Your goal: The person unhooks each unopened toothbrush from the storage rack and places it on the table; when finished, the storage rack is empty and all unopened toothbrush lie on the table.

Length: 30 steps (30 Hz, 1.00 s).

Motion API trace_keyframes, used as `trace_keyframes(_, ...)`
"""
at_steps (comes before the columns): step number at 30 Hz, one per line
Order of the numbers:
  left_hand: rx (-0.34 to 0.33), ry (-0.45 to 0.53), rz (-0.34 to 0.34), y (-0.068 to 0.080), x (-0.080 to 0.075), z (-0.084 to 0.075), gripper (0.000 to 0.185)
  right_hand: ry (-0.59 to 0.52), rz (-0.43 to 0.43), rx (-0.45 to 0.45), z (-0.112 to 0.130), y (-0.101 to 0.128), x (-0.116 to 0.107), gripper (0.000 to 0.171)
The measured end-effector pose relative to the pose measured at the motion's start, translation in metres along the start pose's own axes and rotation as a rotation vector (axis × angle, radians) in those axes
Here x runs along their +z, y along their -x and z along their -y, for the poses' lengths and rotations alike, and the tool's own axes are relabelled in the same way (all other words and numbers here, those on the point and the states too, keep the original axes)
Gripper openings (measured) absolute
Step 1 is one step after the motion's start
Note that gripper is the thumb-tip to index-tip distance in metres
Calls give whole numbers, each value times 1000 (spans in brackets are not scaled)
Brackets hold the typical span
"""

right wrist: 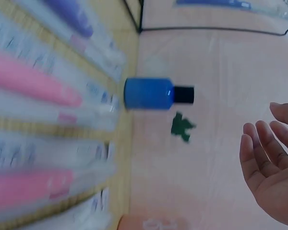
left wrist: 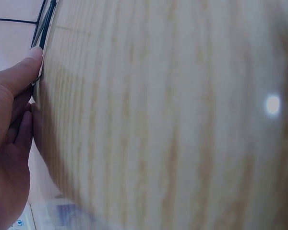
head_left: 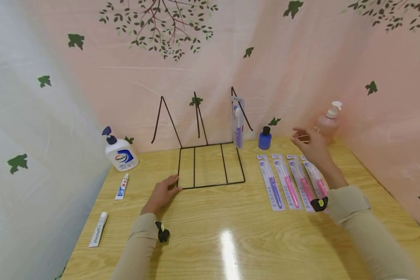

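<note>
The left hand (head_left: 162,193) lies flat on the wooden table (head_left: 231,241), its fingertips pressing the front left corner of the black wire rack (head_left: 210,165), where one packaged toothbrush (head_left: 238,123) hangs on the rightmost prong. The right hand (head_left: 309,146) hovers with fingers loose and spread, holding nothing, above the far ends of four packaged toothbrushes (head_left: 291,181) lying side by side on the table. A small blue bottle (head_left: 265,138) stands between rack and hand, and a pink pump bottle (head_left: 328,122) stands just behind the hand.
</note>
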<state>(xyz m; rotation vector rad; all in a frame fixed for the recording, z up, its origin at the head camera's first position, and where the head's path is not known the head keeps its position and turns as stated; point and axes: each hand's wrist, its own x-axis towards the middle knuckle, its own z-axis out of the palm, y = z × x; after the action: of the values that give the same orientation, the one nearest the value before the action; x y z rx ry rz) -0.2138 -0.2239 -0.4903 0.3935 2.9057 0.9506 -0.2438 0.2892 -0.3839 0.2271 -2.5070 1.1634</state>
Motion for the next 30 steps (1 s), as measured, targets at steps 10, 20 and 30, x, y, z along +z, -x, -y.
trace_keyframes(10,0,-12,-15,1,-2,-1,57,-147,-11,-19,39,-21,49,37)
trace_keyframes(20,5,-9,-27,-1,1,-1,56,-275,-38,-72,54,-36,86,31)
trace_keyframes(30,9,-21,-28,0,0,-1,56,-332,-39,-43,62,-45,112,34)
